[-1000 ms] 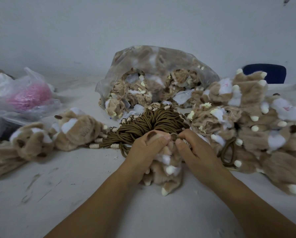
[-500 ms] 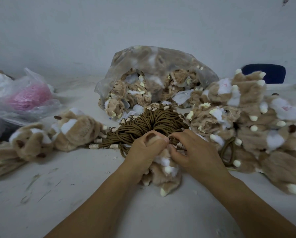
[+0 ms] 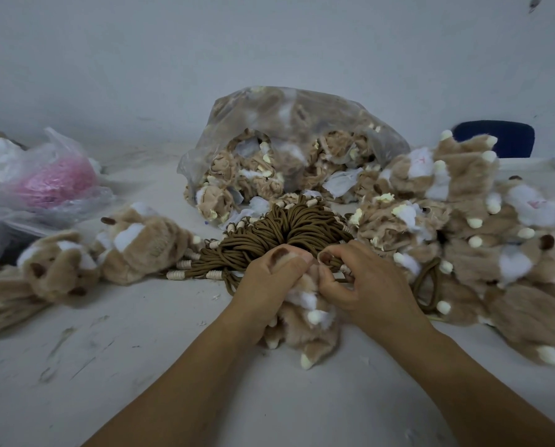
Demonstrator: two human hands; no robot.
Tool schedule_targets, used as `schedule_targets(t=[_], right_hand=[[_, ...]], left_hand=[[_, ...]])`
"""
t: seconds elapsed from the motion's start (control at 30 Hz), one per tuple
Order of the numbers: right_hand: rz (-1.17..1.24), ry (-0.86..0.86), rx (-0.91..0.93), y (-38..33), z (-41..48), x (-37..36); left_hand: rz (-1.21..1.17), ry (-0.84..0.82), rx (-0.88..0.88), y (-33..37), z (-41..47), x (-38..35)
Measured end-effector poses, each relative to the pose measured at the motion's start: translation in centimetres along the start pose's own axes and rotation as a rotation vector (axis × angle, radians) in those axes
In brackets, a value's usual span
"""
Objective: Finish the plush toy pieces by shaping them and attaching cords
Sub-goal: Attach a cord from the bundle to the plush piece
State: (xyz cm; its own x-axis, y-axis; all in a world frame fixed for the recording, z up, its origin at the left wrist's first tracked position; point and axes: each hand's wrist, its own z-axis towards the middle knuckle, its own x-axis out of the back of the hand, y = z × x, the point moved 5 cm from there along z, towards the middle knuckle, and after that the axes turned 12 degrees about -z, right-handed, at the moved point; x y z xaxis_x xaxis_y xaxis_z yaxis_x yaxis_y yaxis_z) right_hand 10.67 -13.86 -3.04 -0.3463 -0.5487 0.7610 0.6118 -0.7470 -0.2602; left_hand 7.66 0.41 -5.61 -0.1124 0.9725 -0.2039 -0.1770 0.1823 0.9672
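A person's left hand (image 3: 269, 279) clenches a tan plush toy piece (image 3: 305, 330) at the middle of a white bench (image 3: 140, 366), thumb across its top, while the right hand (image 3: 363, 285) pinches a brown cord (image 3: 333, 264) between thumb and forefinger at the toy's upper end. The piece rests on the bench, its cream-tipped paws pointing toward the camera. Just behind the hands lies a bundle of brown cords (image 3: 285, 227) with pale beaded ends. A clear plastic bag (image 3: 289, 117) of unfinished plush pieces stands behind it, a heap of plush toys (image 3: 482, 240) rises at the right, and two more toys (image 3: 140, 246) lie at the left near a bag of pink material (image 3: 53, 185).
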Motion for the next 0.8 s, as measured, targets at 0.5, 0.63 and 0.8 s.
schedule_targets(t=[0.5, 0.63, 0.8], right_hand=[[0.033, 0.002, 0.007, 0.0, 0.2, 0.4], [0.044, -0.028, 0.051, 0.1, 0.1, 0.0], [0.11, -0.084, 0.058, 0.3, -0.1, -0.7]], left_hand=[[0.011, -0.061, -0.017, 0.2, -0.3, -0.1], [0.001, -0.101, -0.04, 0.3, -0.2, -0.4], [0.011, -0.095, -0.025, 0.0, -0.1, -0.3]])
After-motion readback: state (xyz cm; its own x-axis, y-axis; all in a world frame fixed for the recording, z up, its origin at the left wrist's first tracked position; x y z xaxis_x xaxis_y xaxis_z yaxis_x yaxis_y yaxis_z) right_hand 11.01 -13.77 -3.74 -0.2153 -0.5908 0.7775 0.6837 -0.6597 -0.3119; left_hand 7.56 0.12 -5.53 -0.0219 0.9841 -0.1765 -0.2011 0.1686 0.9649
